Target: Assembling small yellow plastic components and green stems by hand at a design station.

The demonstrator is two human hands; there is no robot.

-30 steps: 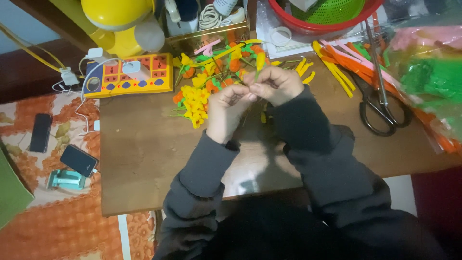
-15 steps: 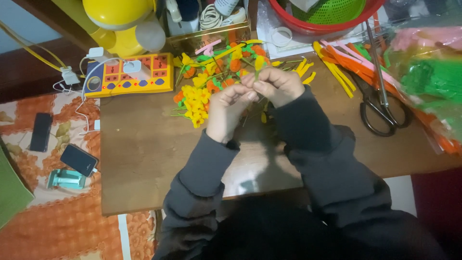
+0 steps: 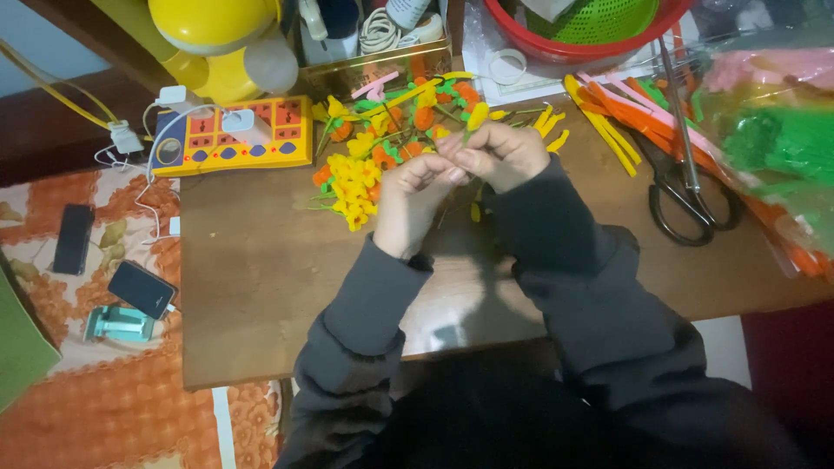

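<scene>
Head view, only one: the person sat at a brown wooden table [image 3: 261, 287], both dark-grey sleeves reaching forward, hands meeting over the far middle of the tabletop.

Left hand [image 3: 415, 201]: fingers curled in narrow, tips pinched together against the right hand's. Whatever sat in that pinch was too small to make out.

Right hand [image 3: 502, 156]: fingers closed on the green stem of a small yellow craft flower [image 3: 477, 115], bud sticking up just above the knuckles, tilted slightly left.

Directly beyond the hands lay a pile of finished yellow and orange flowers [image 3: 373, 156] with green stems, touching each other, bunched densest to the left of the left hand.

Right of the hands: black-handled scissors [image 3: 686, 195] flat on the table, blades pointing away, beside loose yellow, orange and pink strips [image 3: 621, 104]. Clear bags of green and pink material [image 3: 773, 130] at the right edge.

Far edge: orange-and-yellow power strip [image 3: 230, 135] with white plugs, red basin [image 3: 573, 43] holding a green strainer.

Floor left: two dark phones [image 3: 139, 288] on a patterned mat.
</scene>
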